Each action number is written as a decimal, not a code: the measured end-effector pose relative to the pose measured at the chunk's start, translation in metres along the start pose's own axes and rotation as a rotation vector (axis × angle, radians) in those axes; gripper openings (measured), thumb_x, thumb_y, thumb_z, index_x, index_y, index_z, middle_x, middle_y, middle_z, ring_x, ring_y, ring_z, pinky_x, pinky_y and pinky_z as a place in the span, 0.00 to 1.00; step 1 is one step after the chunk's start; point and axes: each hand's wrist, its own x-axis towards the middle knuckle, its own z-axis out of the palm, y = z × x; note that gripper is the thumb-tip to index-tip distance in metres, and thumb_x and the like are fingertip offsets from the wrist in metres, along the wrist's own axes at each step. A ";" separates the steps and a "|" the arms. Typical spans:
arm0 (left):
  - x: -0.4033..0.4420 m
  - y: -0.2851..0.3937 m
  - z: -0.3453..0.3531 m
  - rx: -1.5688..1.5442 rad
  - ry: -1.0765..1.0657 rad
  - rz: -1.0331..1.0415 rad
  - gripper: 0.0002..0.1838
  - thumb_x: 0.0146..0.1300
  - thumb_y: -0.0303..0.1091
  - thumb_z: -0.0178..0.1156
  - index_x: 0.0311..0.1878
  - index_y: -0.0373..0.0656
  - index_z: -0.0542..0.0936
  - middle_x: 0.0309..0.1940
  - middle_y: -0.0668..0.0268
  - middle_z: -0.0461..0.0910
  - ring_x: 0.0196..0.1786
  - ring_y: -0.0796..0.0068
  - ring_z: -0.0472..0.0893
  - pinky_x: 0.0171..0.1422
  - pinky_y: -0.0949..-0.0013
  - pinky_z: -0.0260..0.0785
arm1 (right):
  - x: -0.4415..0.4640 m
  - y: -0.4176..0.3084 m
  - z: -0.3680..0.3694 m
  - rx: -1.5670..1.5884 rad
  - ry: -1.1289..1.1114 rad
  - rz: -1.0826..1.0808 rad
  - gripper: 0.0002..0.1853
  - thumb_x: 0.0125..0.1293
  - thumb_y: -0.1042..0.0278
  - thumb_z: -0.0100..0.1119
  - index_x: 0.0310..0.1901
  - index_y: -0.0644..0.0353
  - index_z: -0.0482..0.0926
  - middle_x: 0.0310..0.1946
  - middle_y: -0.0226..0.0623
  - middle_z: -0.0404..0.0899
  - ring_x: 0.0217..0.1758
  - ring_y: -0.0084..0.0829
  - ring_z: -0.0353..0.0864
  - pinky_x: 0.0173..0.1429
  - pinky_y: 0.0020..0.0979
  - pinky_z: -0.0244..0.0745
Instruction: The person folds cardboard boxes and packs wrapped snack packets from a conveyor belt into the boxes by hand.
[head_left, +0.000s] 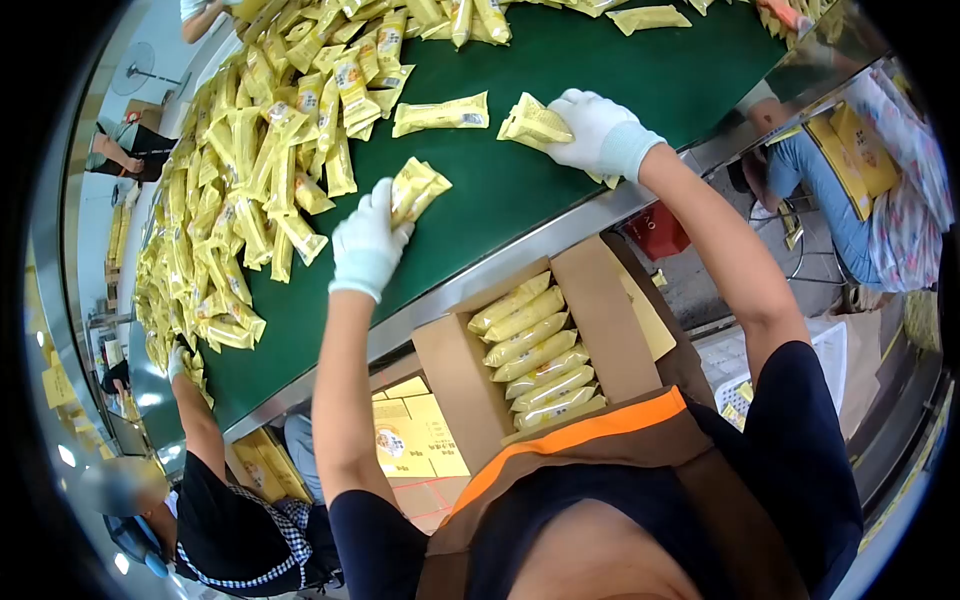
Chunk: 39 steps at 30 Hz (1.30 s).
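My left hand [371, 240], in a white glove, is closed around yellow snack packets [418, 190] just over the green belt. Also gloved in white, my right hand [594, 132] grips another bunch of yellow packets [532, 122] further right. Between the two hands a single yellow packet [441, 114] lies flat on the belt. Below them, against my apron, stands an open cardboard box [462, 375] with a row of yellow packets [540, 345] inside. How many packets each hand holds I cannot tell.
A big heap of packets [255, 170] covers the left of the green conveyor belt [590, 70], which has a metal edge [520, 257]. One co-worker [250, 535] reaches onto the belt at lower left; another person [850, 190] sits at right. A white crate [815, 365] stands low right.
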 end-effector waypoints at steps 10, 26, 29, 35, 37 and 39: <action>-0.049 0.018 0.008 -0.124 0.271 0.162 0.32 0.58 0.43 0.66 0.67 0.47 0.74 0.54 0.60 0.76 0.54 0.56 0.75 0.59 0.56 0.70 | -0.056 -0.047 0.005 -0.266 0.191 -0.395 0.36 0.56 0.44 0.68 0.66 0.44 0.69 0.39 0.36 0.75 0.46 0.37 0.79 0.44 0.38 0.74; -0.106 0.006 -0.013 -1.953 -0.042 -0.261 0.31 0.73 0.59 0.51 0.63 0.40 0.70 0.48 0.57 0.79 0.47 0.61 0.82 0.51 0.60 0.79 | -0.135 -0.122 -0.039 0.073 -0.655 -0.615 0.37 0.60 0.40 0.62 0.69 0.47 0.69 0.47 0.49 0.81 0.49 0.50 0.82 0.57 0.44 0.76; -0.122 0.023 -0.010 -2.390 -0.117 -0.086 0.34 0.73 0.61 0.49 0.66 0.39 0.67 0.52 0.52 0.78 0.53 0.51 0.80 0.57 0.50 0.77 | -0.172 -0.150 0.059 -0.084 -0.452 -0.690 0.33 0.60 0.40 0.62 0.62 0.49 0.72 0.45 0.45 0.79 0.47 0.43 0.82 0.50 0.43 0.77; -0.135 0.078 -0.003 -1.557 0.044 0.103 0.28 0.75 0.54 0.49 0.65 0.41 0.70 0.52 0.56 0.79 0.57 0.56 0.79 0.59 0.58 0.74 | -0.197 -0.117 0.056 0.143 0.032 -0.796 0.26 0.61 0.50 0.62 0.57 0.55 0.74 0.46 0.39 0.80 0.51 0.40 0.79 0.51 0.42 0.74; -0.140 0.090 0.002 -0.392 0.285 0.431 0.27 0.66 0.47 0.61 0.64 0.47 0.73 0.49 0.55 0.80 0.50 0.57 0.80 0.57 0.58 0.73 | -0.186 -0.105 0.014 0.139 0.025 -0.708 0.20 0.63 0.57 0.60 0.53 0.56 0.77 0.44 0.38 0.81 0.50 0.40 0.81 0.51 0.41 0.74; -0.139 0.104 0.099 -0.037 0.366 0.516 0.32 0.64 0.48 0.60 0.73 0.60 0.68 0.49 0.51 0.76 0.52 0.53 0.77 0.56 0.49 0.68 | -0.168 -0.092 -0.001 -0.370 -0.403 -0.726 0.09 0.60 0.67 0.55 0.43 0.49 0.80 0.31 0.34 0.82 0.39 0.40 0.83 0.47 0.41 0.78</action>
